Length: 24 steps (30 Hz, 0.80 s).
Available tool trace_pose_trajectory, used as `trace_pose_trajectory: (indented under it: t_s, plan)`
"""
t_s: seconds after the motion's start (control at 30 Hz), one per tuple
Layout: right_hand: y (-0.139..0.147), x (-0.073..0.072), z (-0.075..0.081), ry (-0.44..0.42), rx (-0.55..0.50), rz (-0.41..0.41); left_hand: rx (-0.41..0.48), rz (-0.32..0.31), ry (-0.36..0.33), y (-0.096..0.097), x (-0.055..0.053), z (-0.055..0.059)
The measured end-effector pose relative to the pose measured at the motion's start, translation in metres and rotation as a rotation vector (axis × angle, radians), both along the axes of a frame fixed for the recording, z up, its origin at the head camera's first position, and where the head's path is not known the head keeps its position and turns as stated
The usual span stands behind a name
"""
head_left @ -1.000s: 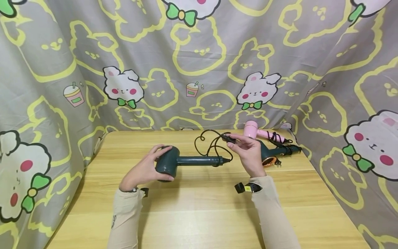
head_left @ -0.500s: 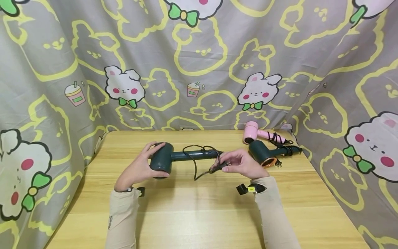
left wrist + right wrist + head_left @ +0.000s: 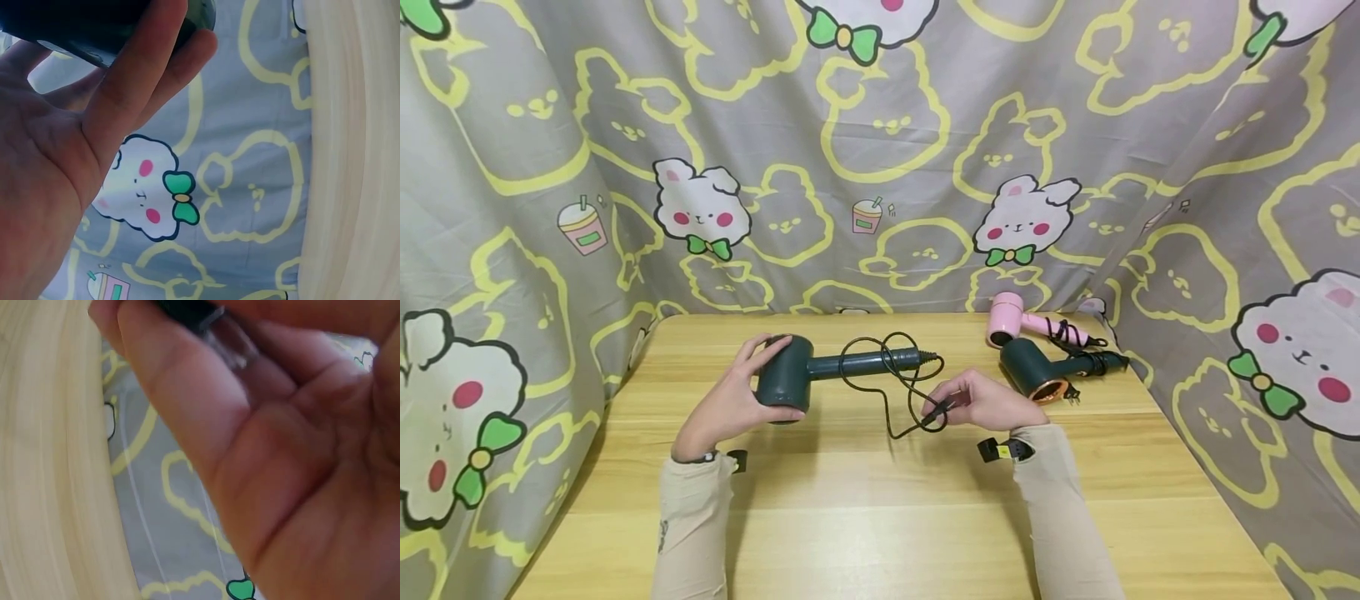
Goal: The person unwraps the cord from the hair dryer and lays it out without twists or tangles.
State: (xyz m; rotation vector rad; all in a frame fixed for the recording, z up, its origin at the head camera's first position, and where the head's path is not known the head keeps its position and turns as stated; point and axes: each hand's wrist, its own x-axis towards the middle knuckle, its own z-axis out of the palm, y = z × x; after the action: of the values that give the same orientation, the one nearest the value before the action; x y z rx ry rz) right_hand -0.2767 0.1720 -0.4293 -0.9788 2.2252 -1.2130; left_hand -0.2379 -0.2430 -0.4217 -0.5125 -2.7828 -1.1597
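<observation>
A dark green hair dryer (image 3: 786, 382) is held above the table, its handle pointing right. My left hand (image 3: 724, 410) grips the round head, thumb at the near side and fingers over the far side. In the left wrist view, part of the dryer's dark body (image 3: 81, 28) shows between the fingers. A thin black cord (image 3: 887, 408) leaves the handle's end and loops loosely across the handle. My right hand (image 3: 988, 402) pinches the cord's plug (image 3: 937, 411) in its fingertips. The plug's metal prongs (image 3: 234, 344) point toward the palm in the right wrist view.
A second dark green hair dryer (image 3: 1025, 367) with a copper-coloured ring lies at the right, its cord wound round the handle. Behind it lies a pink hair dryer (image 3: 1005, 317), also cord-wrapped. A patterned curtain (image 3: 880, 150) surrounds the wooden table (image 3: 865, 517).
The held dryer has moved slightly left and away from me. My right hand has brought the plug down and nearer, and the cord loops now hang across the handle and in front of it.
</observation>
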Motion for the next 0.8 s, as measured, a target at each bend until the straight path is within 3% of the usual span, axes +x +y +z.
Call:
trace_pose_trajectory:
  t_s: [0.2, 0.4, 0.6, 0.8]
  plan:
    - [0.003, -0.003, -0.002, 0.011, 0.004, -0.212, 0.016, 0.009, 0.019, 0.000, 0.002, 0.002]
    - [0.010, -0.005, 0.000, 0.084, -0.007, -0.455, 0.024, 0.015, 0.033, -0.002, 0.003, 0.005]
    - [0.017, -0.007, 0.003, 0.173, -0.079, -0.670, 0.028, 0.022, 0.040, -0.008, 0.003, 0.005]
    - [0.031, -0.008, 0.006, 0.229, -0.179, -0.817, 0.019, 0.048, 0.034, -0.018, 0.004, 0.003]
